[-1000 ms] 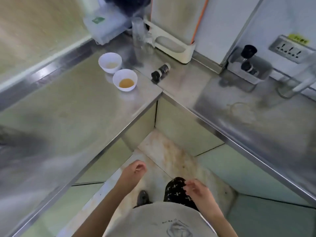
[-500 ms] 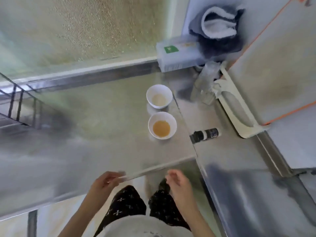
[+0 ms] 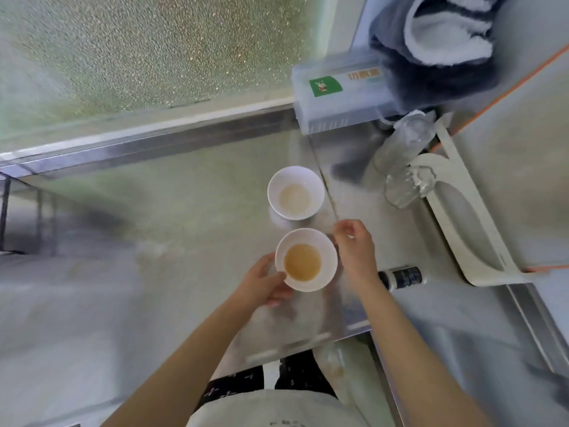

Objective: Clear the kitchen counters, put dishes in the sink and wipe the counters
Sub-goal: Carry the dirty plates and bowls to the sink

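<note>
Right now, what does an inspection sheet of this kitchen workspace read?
Surface: steel counter, smudged left of the bowls.
Job's things: near bowl holds brownish liquid; far bowl holds pale residue.
Clutter: dark bottle on its side; clear glassware; clear box with green label.
Hands: left hand grips the near bowl's rim; right hand at its right edge, contact unclear.
Cables: nothing seen.
Surroundings: frosted window; hanging cloth; board in a white stand.
</note>
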Demonstrator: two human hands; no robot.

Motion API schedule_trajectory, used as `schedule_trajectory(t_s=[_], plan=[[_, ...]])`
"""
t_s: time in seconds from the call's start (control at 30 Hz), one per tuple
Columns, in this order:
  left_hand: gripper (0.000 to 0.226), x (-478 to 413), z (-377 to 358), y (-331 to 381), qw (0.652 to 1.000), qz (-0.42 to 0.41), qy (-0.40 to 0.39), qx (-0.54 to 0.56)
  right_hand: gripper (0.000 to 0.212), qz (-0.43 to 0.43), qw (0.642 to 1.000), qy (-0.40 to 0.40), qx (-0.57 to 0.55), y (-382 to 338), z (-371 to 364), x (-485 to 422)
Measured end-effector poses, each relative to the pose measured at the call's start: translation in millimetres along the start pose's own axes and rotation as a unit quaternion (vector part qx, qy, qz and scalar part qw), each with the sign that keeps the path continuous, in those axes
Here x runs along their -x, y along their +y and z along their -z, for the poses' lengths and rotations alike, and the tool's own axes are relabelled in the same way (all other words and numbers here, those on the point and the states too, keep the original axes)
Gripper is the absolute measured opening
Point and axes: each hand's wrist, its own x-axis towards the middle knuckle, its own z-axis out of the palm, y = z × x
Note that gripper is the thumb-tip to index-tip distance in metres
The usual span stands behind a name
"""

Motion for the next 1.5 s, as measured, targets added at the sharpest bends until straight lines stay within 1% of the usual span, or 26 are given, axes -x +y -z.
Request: schedule_trajectory(t_s=[0.17,0.23,0.3,0.37,0.5,0.6,0.7,0.8,0.93,1.07,1.13,1.23,1.37,1.43,1.47,1.5], plan=[[0.035,-5,6,3,1.000,-0.009,0.024,0.006,0.030,-0.051,0.994,-0.092,-0.010,-22,-28,-35],[0.034,-2,13,3,0.999,-0.017,0.039,0.008,0.030,-0.071,0.991,-0.110,-0.017,-28,-41,-42],[0.034,2,22,2,0.998,-0.023,0.058,0.007,0.024,-0.108,0.987,-0.106,-0.061,-31,-49,-46],[0.035,6,34,2,0.996,-0.028,0.080,0.006,0.027,-0.137,0.978,-0.095,-0.125,-31,-54,-45],[0.033,15,57,2,0.996,-0.039,0.086,0.009,0.029,-0.148,0.960,-0.065,-0.229,-28,-52,-28],[0.033,19,71,4,0.996,-0.057,0.069,-0.024,0.026,-0.170,0.934,-0.014,-0.313,-19,-44,-2],[0.035,20,81,8,0.994,-0.071,0.044,-0.065,0.033,-0.174,0.910,0.054,-0.374,-6,-33,31],[0.036,23,81,13,0.991,-0.079,0.002,-0.109,0.036,-0.172,0.898,0.114,-0.389,9,-20,73],[0.037,31,69,16,0.975,-0.102,-0.073,-0.184,0.027,-0.161,0.876,0.195,-0.410,27,-7,145],[0.037,54,48,10,0.959,-0.116,-0.139,-0.219,0.019,-0.159,0.834,0.272,-0.453,48,2,225],[0.038,71,33,4,0.950,-0.117,-0.175,-0.229,0.020,-0.164,0.809,0.316,-0.469,61,5,263],[0.040,98,7,-15,0.927,-0.116,-0.230,-0.273,0.019,-0.158,0.772,0.381,-0.483,83,7,321],[0.039,137,-28,-59,0.880,-0.123,-0.300,-0.348,0.020,-0.138,0.716,0.456,-0.510,111,2,401],[0.039,161,-43,-87,0.862,-0.124,-0.328,-0.366,0.023,-0.121,0.685,0.483,-0.532,127,-2,442],[0.037,180,-53,-108,0.847,-0.128,-0.347,-0.381,0.025,-0.109,0.662,0.500,-0.547,137,-5,473],[0.035,192,-59,-123,0.836,-0.134,-0.359,-0.392,0.027,-0.099,0.647,0.507,-0.561,144,-8,492]])
